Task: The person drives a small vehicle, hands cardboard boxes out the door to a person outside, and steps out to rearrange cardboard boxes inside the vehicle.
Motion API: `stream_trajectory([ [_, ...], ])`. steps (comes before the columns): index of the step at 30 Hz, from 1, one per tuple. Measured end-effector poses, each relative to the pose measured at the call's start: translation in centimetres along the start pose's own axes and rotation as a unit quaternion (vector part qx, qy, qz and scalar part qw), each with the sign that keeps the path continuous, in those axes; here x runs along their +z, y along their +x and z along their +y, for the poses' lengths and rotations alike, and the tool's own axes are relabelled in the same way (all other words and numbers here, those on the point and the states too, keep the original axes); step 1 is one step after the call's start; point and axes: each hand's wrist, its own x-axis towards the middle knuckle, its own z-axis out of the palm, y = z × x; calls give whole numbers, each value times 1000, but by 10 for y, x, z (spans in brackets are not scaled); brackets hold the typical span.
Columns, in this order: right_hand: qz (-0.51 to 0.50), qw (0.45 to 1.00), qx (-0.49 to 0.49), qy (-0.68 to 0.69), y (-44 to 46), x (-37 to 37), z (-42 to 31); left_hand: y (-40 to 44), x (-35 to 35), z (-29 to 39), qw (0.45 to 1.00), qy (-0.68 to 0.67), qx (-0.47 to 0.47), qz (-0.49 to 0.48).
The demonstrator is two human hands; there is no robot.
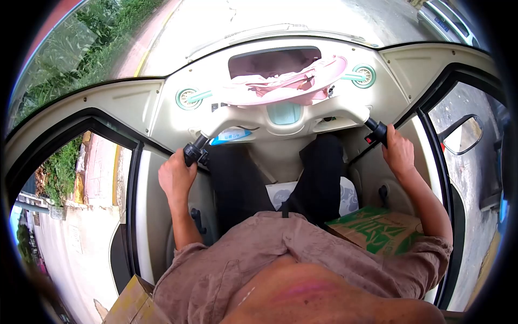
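In the head view my left hand point(177, 175) is closed round the black left grip point(194, 151) of a handlebar point(243, 116). On the other side, my right hand point(398, 151) wraps round the right grip point(377, 132), which has a red switch. The handlebar is cream-coloured, with a pale green display panel point(284, 113) at its centre. Above it, a pink hat or cloth item point(270, 89) lies across the dashboard opening. A blue and white packet point(231, 135) sits behind the handlebar, near the left grip.
A green-printed cardboard box point(377, 229) lies beside my right hip; another box point(135, 305) is at the lower left. Doors with windows flank me. Outside are plants point(70, 48), a side mirror point(463, 135) and a parked vehicle point(445, 24).
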Motion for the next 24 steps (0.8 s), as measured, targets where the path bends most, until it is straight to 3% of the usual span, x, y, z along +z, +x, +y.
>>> stream_trajectory([
  [24,-14,1000,15,-9,-3,-6,-7,9,-2,-3,999,-43,-3,-5],
])
